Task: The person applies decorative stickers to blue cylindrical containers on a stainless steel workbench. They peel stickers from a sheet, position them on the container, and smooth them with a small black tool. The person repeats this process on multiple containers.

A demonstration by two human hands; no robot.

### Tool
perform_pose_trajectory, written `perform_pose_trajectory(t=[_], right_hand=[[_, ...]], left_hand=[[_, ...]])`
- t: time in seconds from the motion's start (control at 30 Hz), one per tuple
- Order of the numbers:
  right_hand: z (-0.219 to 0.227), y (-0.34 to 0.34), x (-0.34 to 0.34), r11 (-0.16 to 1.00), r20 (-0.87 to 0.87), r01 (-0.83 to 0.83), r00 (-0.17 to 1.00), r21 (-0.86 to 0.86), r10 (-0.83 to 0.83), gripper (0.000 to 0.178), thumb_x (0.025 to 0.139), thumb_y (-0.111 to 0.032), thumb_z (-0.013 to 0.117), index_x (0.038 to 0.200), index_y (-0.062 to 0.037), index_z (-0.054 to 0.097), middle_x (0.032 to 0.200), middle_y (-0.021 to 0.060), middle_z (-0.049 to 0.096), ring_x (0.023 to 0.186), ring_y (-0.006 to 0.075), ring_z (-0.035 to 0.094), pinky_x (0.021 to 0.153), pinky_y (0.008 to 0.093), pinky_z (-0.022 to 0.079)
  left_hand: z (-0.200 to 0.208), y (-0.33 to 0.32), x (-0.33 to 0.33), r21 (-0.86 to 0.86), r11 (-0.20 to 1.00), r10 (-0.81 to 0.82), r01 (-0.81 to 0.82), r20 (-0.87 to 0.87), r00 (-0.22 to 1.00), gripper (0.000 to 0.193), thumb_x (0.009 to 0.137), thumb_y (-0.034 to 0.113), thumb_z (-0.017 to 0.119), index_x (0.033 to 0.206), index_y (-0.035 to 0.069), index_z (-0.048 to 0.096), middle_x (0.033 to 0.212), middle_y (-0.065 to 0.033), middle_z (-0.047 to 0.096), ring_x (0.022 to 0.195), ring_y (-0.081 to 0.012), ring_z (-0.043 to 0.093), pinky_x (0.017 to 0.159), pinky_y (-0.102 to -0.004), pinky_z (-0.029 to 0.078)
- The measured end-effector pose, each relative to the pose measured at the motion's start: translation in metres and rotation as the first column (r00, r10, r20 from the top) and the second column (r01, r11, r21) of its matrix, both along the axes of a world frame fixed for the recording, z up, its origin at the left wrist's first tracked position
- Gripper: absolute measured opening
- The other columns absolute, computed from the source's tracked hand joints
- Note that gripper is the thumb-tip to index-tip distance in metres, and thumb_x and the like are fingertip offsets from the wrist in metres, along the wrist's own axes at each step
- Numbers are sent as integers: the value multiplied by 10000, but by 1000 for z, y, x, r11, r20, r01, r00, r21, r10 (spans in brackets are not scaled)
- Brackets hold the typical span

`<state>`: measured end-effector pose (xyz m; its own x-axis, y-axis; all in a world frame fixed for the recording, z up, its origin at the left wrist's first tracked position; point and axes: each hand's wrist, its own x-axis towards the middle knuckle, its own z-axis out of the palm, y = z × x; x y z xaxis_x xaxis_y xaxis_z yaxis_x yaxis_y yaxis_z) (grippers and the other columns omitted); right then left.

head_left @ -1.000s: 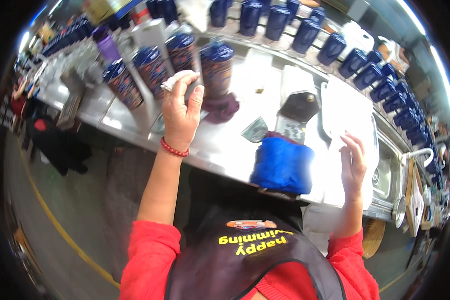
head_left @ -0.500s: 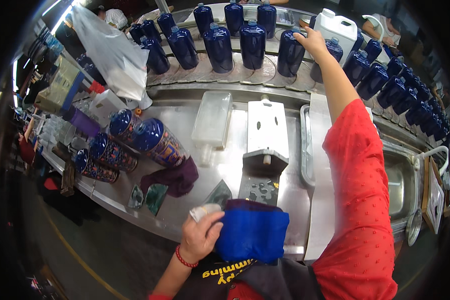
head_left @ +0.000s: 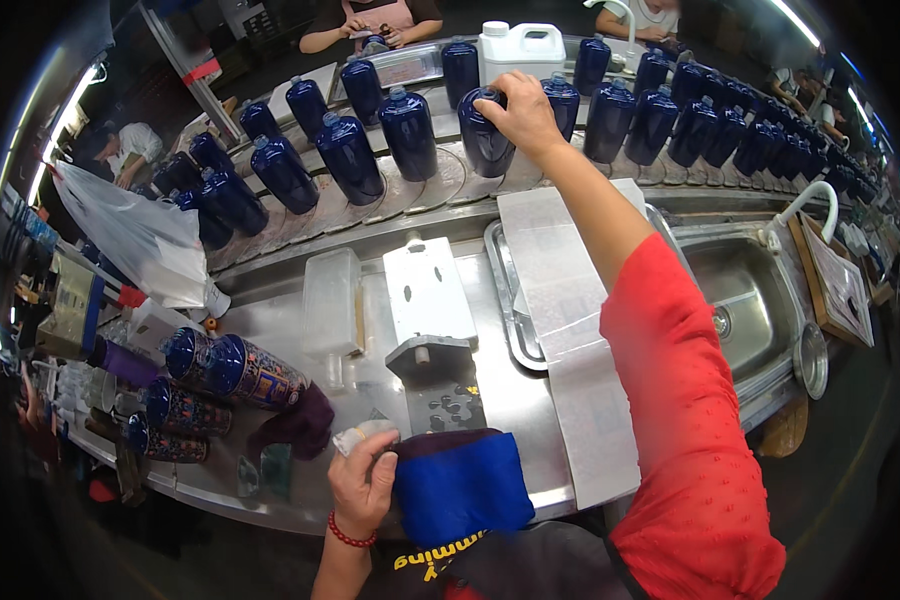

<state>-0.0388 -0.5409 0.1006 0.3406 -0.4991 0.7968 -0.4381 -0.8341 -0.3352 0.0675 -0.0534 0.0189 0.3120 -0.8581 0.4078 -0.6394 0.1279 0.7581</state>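
Right hand (head_left: 520, 110) now on one bottle (head_left: 487, 148)

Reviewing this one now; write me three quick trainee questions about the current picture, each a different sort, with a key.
1. Which of the camera wearer's hands is touching the top of a dark blue bottle?
2. True or false: the blue cloth lies nearer the camera wearer than the white jug does.
3. The beaded bracelet is: A) green, B) red, C) yellow.

Key: 1. The right hand. 2. True. 3. B.
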Motion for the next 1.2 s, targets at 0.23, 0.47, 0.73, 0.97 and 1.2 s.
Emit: perform_pose_trajectory(t=[0.23,0.47,0.73,0.97,1.2], right_hand=[[93,167,-102,900,-41,-395,912,184,408,300,947,-322,739,1030,-35,713,904,47,692,807,131,665,725,253,533],[29,295,-114,286,521,-777,600,560,607,311,999,-329,676,1046,-22,699,882,0,678,778,54,648,664,205,517],[-87,354,-80,253,582,-627,778,737,236,472,1087,-423,494,1149,6,679,992,57,672,915,108,601,850,243,487],[-112,339,-57,563,344,-479,877,674,334,539,1079,-468,488,1317,-4,625,1081,82,668,925,134,599,836,272,493],[-92,329,-143,806,76,-352,929,476,361,388,1038,-264,605,1355,-41,611,1250,136,648,1132,236,637,951,335,509]], left_hand=[[55,-66,-19,-289,933,-229,214,-18,973,802,914,319,764,1508,-57,379,1444,-214,506,1251,-294,579,1050,-401,476],[76,-48,-68,-303,859,-510,413,-574,640,1088,816,400,849,1601,39,188,1366,-188,547,1216,-258,600,1026,-365,497],[6,-8,-57,-104,943,-204,317,-932,299,357,1040,289,535,1255,11,596,1136,-100,701,988,-153,699,880,-285,573],[-9,-36,-26,-94,968,-151,234,-960,236,346,1045,323,551,1147,10,659,1026,-95,735,858,-150,721,769,-273,596],[-15,-61,-17,25,983,-58,183,-898,436,337,1043,287,592,1227,6,623,1058,-53,698,901,-114,691,785,-269,579]])
